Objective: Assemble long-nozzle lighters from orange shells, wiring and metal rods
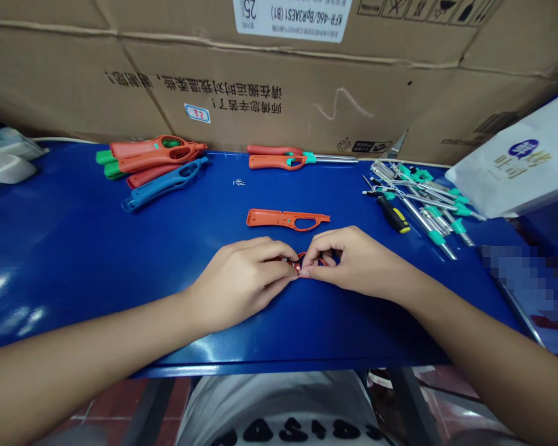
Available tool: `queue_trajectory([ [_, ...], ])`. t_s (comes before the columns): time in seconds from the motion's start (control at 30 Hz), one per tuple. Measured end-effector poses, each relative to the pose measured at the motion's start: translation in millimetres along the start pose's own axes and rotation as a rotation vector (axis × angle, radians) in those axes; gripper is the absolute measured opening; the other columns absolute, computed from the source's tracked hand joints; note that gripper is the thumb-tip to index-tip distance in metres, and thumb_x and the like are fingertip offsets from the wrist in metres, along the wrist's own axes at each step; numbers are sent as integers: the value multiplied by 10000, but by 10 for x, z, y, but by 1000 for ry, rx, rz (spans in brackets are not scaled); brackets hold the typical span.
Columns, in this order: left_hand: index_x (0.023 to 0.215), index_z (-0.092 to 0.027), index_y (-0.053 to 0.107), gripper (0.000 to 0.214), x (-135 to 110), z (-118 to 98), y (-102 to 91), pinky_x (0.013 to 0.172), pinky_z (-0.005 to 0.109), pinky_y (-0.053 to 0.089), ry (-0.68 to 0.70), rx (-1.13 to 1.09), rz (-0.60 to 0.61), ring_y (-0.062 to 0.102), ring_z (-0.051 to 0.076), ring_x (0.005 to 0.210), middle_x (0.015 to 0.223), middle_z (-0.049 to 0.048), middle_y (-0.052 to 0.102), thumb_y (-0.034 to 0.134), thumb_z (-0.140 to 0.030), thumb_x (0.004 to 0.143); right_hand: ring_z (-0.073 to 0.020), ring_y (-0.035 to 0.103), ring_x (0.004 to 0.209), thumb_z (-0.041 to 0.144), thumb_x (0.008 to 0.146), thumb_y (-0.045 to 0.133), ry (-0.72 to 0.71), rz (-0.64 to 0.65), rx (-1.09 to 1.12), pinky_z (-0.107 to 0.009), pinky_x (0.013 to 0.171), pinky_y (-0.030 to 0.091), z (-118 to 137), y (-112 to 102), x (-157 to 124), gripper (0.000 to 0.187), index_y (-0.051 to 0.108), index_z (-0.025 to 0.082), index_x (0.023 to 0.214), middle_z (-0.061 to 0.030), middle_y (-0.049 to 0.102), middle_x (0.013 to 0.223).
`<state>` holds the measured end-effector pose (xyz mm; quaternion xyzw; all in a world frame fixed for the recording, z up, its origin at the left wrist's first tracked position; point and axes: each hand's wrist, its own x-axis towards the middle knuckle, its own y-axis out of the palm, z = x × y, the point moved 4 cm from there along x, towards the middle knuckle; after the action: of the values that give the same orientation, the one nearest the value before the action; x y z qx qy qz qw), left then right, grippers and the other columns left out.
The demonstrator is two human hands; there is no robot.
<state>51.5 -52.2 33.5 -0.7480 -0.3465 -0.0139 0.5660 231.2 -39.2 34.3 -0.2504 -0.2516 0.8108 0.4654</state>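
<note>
My L hand [246,275] & R hand [353,260] both pinch an orange piece [298,267], just nearside of the orange shell [272,218]; I'd brace w/ L, keep R fingertips light.

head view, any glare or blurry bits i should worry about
In the head view, white glare shows on the left of the blue table; a pixelated block hides detail at right; print on the cardboard box looks sharp; the orange-red piece between left hand and right hand is mostly hidden by fingers.
</note>
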Motion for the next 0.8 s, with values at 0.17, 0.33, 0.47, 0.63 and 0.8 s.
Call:
queue_trajectory([
  [0.17,961,-186,755,185,5,1,8,805,284,549,-11,21,9,695,171,938,1075,48,740,575,-205,1002,-105,522,602,242,817,703,-20,-7,9,-236,561,378,-4,15,-6,105,755,186,744,17,639,646],
  [0.33,1048,-193,746,158,-3,27,-52,864,279,570,29,6,-28,725,166,974,1136,44,747,607,-241,989,-111,493,564,380,896,649,-48,-231,20,-248,524,363,-71,-184,-6,245,741,172,806,1,626,638],
  [0.47,1060,-189,733,158,35,90,-191,863,293,565,39,12,-22,717,179,977,1107,53,752,616,-243,969,-125,497,580,248,901,605,-77,-492,-204,-269,563,383,-153,-462,-54,165,734,177,976,-3,614,679],
  [0.63,1035,-200,740,167,76,123,-276,825,322,540,120,70,68,667,193,907,993,48,747,589,-213,964,-137,522,613,178,889,599,-186,-519,-234,-284,588,418,-131,-579,-98,152,732,185,963,-18,631,750],
  [0.8,1068,-204,731,176,67,122,-242,835,318,533,132,122,133,670,192,921,1014,52,729,606,-255,955,-171,657,887,181,912,648,-422,-108,-125,-309,842,498,80,-261,-106,109,745,205,955,-49,722,951],
])
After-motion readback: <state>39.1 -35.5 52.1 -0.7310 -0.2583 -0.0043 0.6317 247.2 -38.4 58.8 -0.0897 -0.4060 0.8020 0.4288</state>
